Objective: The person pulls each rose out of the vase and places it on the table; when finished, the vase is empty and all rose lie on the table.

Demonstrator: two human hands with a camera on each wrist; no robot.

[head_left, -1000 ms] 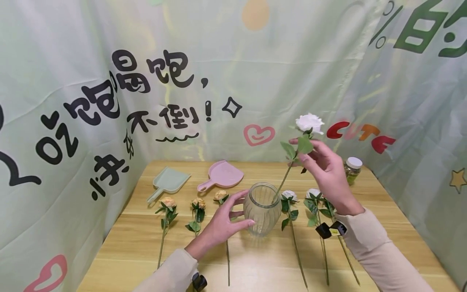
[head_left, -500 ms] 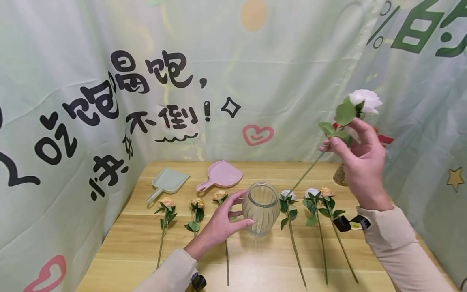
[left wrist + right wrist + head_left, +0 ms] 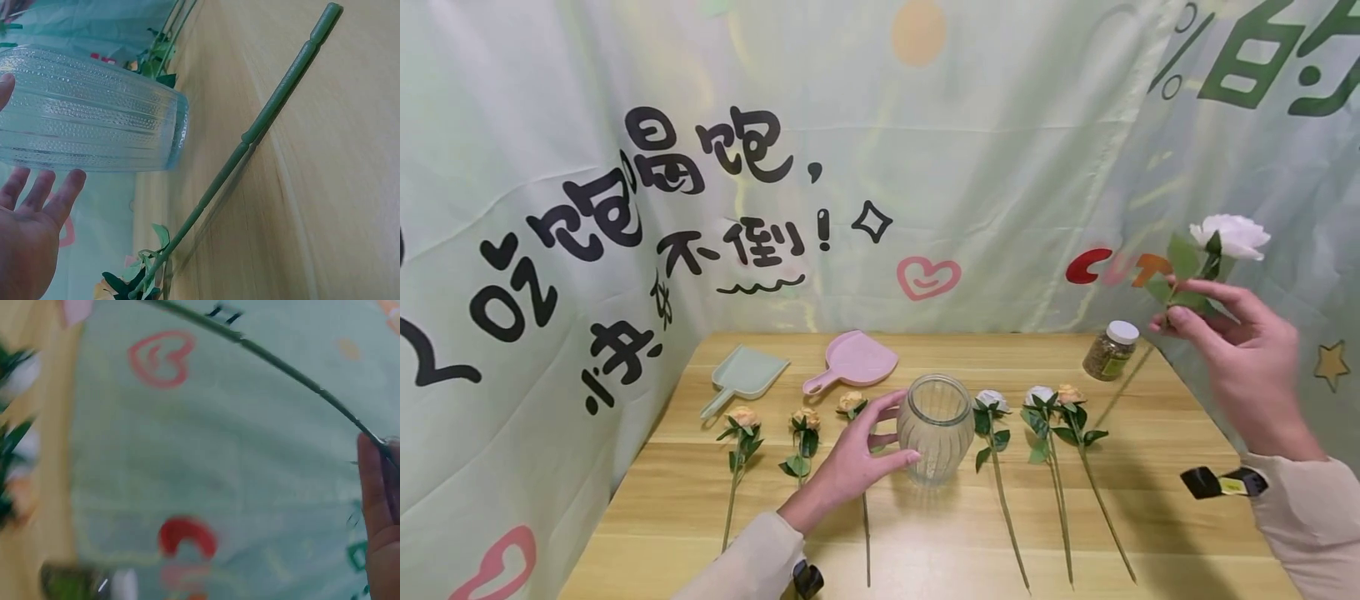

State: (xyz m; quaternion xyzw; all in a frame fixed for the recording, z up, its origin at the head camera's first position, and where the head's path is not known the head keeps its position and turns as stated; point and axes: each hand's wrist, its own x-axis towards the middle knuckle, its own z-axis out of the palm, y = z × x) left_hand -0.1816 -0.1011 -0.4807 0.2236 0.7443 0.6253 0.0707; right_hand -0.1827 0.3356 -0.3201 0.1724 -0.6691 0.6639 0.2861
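Observation:
My left hand [image 3: 853,471] holds the side of a ribbed clear glass vase [image 3: 936,446], thumb in front and fingers behind. The vase stands upright on the table, its mouth holding no flower. In the left wrist view, the fingertips [image 3: 74,181] lie along the vase wall [image 3: 94,119]. Off to the right, my right hand [image 3: 1258,362] pinches an artificial white rose [image 3: 1228,237] just below its leaves, bloom up. Its stem slants down to the left, over the table's right side. The right wrist view shows that green stem [image 3: 281,365] running into the fingers.
Yellow-orange roses [image 3: 743,417] lie left of the vase; white roses [image 3: 991,402] and an orange one [image 3: 1070,396] lie right. Behind are a green dustpan [image 3: 752,372], a pink dustpan [image 3: 861,358] and a white-lidded jar [image 3: 1108,354]. Printed curtains [image 3: 1000,167] enclose the table.
My right hand has carried the white rose from beside the vase's mouth well to the right, first rising, then lowering. The left hand and vase have stayed put.

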